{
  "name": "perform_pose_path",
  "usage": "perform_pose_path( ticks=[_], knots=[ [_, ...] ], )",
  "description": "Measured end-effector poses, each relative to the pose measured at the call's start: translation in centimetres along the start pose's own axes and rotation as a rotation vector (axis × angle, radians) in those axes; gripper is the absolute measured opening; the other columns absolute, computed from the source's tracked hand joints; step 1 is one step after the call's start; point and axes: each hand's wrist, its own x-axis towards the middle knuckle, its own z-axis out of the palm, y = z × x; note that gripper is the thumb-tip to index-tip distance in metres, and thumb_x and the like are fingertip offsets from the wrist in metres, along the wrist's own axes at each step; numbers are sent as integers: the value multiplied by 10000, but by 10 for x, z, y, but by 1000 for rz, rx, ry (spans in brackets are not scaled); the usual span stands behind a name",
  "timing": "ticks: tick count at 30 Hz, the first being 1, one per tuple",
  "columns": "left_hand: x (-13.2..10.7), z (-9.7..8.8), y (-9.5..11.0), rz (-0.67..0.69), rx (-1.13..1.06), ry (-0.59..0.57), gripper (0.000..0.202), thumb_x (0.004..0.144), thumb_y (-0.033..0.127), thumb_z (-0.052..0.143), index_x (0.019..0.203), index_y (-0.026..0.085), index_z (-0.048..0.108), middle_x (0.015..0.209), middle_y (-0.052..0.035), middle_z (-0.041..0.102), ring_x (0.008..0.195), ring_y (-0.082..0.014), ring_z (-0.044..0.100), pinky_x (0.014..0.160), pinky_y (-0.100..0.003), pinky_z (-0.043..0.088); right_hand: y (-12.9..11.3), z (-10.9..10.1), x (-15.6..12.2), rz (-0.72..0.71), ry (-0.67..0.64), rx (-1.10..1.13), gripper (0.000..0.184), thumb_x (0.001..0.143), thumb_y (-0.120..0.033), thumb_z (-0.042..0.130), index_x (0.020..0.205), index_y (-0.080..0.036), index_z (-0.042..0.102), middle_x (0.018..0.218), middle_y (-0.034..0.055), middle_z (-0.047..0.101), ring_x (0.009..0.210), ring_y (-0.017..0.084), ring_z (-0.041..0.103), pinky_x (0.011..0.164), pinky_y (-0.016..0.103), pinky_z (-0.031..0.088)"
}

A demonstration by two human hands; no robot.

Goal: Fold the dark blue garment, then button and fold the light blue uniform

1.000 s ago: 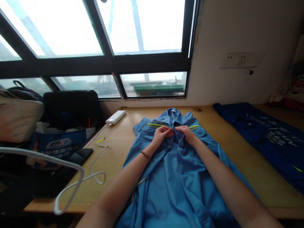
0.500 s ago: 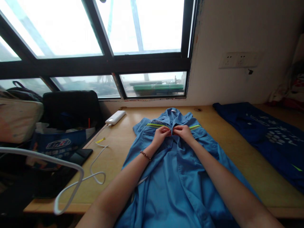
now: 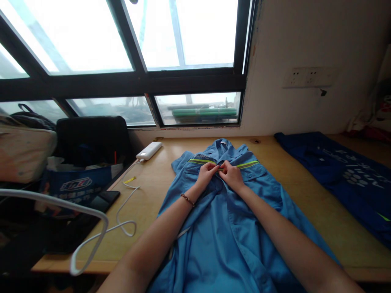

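Note:
A blue work shirt (image 3: 210, 240) with yellow-green stripes across the chest lies front up on the table, collar toward the wall. My left hand (image 3: 207, 173), with a beaded bracelet at the wrist, pinches the left front edge at chest height. Right beside it, my right hand (image 3: 230, 174) is closed on the other front edge, and the fingertips of both meet at the middle. Whatever small part sits between the fingertips is hidden. Below the hands the front hangs apart in loose folds.
On the wooden table (image 3: 146, 211) are a white power bank (image 3: 149, 151) and a looping white cable (image 3: 102, 240) at left. A dark blue folded garment (image 3: 339, 171) lies at right. A black chair (image 3: 93, 138) and a blue bag (image 3: 76, 183) stand beyond the left edge.
My right hand has moved slightly left, bringing its shirt edge against my left hand. The chest stripes now run closer together. My left hand has barely moved.

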Motion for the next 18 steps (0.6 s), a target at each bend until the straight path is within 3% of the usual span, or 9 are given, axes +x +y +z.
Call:
perform_pose_path(
  ticks=[8, 14, 18],
  knots=[
    [3, -2, -6, -137, -304, 31, 267, 578, 290, 698, 718, 148, 521, 638, 26, 528, 558, -77, 514, 544, -191, 410, -3, 4, -3, -52, -13, 156, 249, 705, -226, 541, 951, -212, 514, 550, -42, 566, 540, 132, 544, 575, 215, 376],
    [0, -1, 1, -184, -414, 38, 357, 552, 247, 716, 825, 167, 501, 621, 41, 526, 541, -74, 519, 527, -186, 390, -2, 4, -2, -47, 7, 318, 364, 698, -216, 527, 1062, -202, 519, 538, -51, 542, 507, 120, 508, 580, 218, 391],
    [0, -2, -1, -182, -443, 37, 366, 559, 217, 714, 846, 167, 494, 608, 48, 521, 531, -62, 508, 520, -176, 373, 0, 3, -3, -65, 7, 289, 402, 711, -214, 497, 1110, -196, 536, 552, -36, 533, 509, 119, 482, 582, 221, 385]
  ],
)
